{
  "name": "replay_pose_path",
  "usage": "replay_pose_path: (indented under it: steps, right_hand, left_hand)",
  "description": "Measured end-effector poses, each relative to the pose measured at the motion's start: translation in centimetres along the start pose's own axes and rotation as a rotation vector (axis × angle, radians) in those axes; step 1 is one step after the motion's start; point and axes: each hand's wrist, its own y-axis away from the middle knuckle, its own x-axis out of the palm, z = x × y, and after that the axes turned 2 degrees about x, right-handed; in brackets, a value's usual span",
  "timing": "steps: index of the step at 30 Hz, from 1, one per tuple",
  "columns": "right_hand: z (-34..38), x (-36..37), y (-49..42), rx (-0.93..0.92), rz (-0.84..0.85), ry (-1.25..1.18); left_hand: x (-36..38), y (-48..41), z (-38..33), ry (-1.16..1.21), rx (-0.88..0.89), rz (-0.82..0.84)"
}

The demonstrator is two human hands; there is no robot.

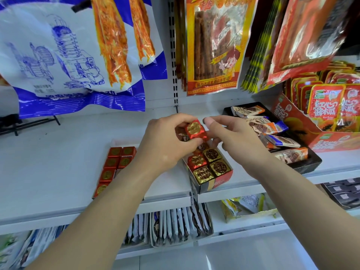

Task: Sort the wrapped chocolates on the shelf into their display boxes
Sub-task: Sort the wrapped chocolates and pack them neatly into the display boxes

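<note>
Left forearm (109, 201) and right forearm (292, 191) are nearest, both reaching up and in over the white shelf (58, 162).

Far left on the shelf: left display box (120, 142), with two rows of red squares (115, 164). My wrist covers its right part.

Left hand (163, 145): fingers curled, pinching a red-wrapped chocolate (195, 130) with a gold seal facing up. A darker piece (185, 137) is tucked in the same grip, below it.

Directly under the held chocolate: middle display box (220, 181), holding gold-wrapped chocolates (203, 174) and one red piece (195, 160) in its left column.

Right hand (231, 133): thumb lifted clear, fingers bent against the right edge of the red-wrapped chocolate. I cannot tell whether they grip or only touch it.

Further right: black tray (311, 162) of wrapped bars (280, 141), then a red carton (331, 141).
</note>
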Motion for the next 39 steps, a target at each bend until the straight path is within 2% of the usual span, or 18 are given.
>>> replay_pose_path:
  steps: [2,6,10,16,20,26,28,30,32,35,39]
  right_hand:
    - [-0.2,-0.1,-0.2,0.002,-0.039,0.033]
    - [-1.0,-0.6,-0.4,0.029,-0.097,0.048]
    - [-1.4,-0.6,-0.4,0.045,-0.082,0.054]
    - [-1.6,-0.5,-0.6,0.028,-0.07,0.057]
    - [-1.8,-0.5,-0.7,-0.011,-0.075,0.089]
    - [-2.3,-0.5,-0.8,-0.13,-0.04,0.262]
    - [-2.6,-0.5,-1.0,-0.145,-0.072,0.297]
    - [-2.9,-0.5,-1.2,-0.145,-0.117,0.301]
    - [-3.1,-0.4,-1.6,-0.142,-0.12,0.306]
    - [-3.7,-0.1,-1.9,-0.126,-0.053,0.353]
    - [-4.2,0.1,-1.8,-0.117,-0.048,0.361]
  left_hand:
    - [-0.2,-0.1,0.4,-0.036,-0.078,0.01]
    - [-0.4,-0.1,1.2,-0.143,-0.262,0.183]
    - [0.0,-0.4,1.2,-0.175,-0.254,0.249]
    - [-0.8,-0.6,1.8,-0.066,-0.268,0.342]
    - [-0.4,-0.5,2.1,-0.108,-0.218,0.32]
    - [-0.3,-0.9,2.1,-0.138,-0.183,0.336]
    - [-0.4,-1.1,2.2,-0.146,-0.173,0.258]
    - [0.0,-1.6,2.4,-0.211,-0.203,0.109]
    - [0.8,-2.3,2.7,-0.33,-0.244,0.027]
    - [1.8,-2.8,3.1,-0.475,-0.302,0.024]
    - [2.2,-3.1,3.0,-0.53,-0.378,0.088]
